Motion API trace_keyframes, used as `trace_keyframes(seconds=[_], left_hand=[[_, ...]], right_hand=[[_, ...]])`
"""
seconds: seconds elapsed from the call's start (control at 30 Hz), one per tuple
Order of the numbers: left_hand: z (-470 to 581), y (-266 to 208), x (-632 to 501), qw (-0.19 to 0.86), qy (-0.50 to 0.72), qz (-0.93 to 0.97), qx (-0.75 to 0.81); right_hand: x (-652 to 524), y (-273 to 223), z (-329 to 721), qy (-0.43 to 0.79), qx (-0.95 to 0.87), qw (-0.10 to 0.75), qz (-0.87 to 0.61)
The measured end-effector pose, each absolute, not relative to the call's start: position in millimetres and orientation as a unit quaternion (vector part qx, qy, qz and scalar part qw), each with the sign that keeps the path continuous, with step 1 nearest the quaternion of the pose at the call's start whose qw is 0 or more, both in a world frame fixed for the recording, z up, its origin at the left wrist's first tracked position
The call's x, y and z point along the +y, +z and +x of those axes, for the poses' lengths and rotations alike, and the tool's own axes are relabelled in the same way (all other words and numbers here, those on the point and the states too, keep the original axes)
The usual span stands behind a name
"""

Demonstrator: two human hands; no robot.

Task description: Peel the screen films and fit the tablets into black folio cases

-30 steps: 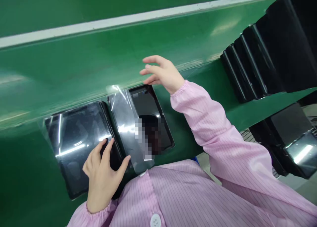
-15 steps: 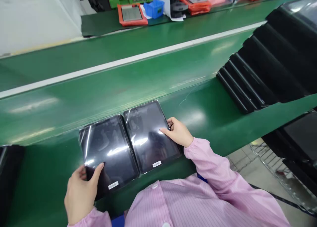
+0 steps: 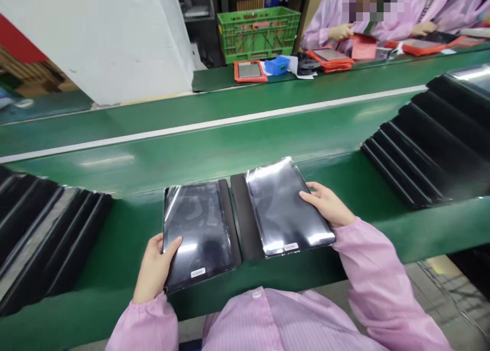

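Observation:
Two dark, glossy tablets, each with a small white label at its lower edge, are side by side in front of me. My left hand grips the outer edge of the left tablet, thumb on the screen and fingers partly hidden beneath. My right hand holds the right tablet by its outer edge in the same way, and this tablet looks tilted. Dark flaps, the left flap and the right flap, show along the facing inner edges, with a narrow gap between them.
Leaning rows of dark flat devices stand on the green bench: one left row, one right row. Beyond a white strip are red-cased devices, a blue tray and a green crate. Two people in pink sleeves work there.
The tablets have moved apart at their inner edges, and dark flaps now show between them. Both hands keep their grip. The camera view has shifted, bringing the left row and co-workers into sight.

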State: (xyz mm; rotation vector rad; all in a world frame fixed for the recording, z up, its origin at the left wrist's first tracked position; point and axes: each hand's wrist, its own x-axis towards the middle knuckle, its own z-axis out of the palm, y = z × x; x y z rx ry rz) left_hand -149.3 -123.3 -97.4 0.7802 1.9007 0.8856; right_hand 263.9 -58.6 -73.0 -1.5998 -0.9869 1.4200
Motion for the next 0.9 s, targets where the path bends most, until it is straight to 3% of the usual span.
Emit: trace_keyframes(seconds=[0.17, 0.43, 0.67, 0.9], left_hand=[[-145.9, -93.2, -120.2, 0.555, 0.444, 0.234, 0.663], [-137.0, -91.2, -113.4, 0.503, 0.498, 0.294, 0.642], [-116.9, -79.1, -87.9, 0.478, 0.623, 0.328, 0.525], [-132.3, -114.2, -65.7, 0.427, 0.597, 0.456, 0.503]], right_hand=[[-58.9, -70.7, 214.5, 0.592, -0.394, 0.416, -0.566], [-52.8, -102.9, 101.9, 0.603, -0.44, 0.453, -0.488], [-36.3, -69.8, 76.5, 0.482, -0.511, 0.564, -0.435], [-32.6, -56.7, 94.6, 0.458, -0.591, 0.514, -0.421]])
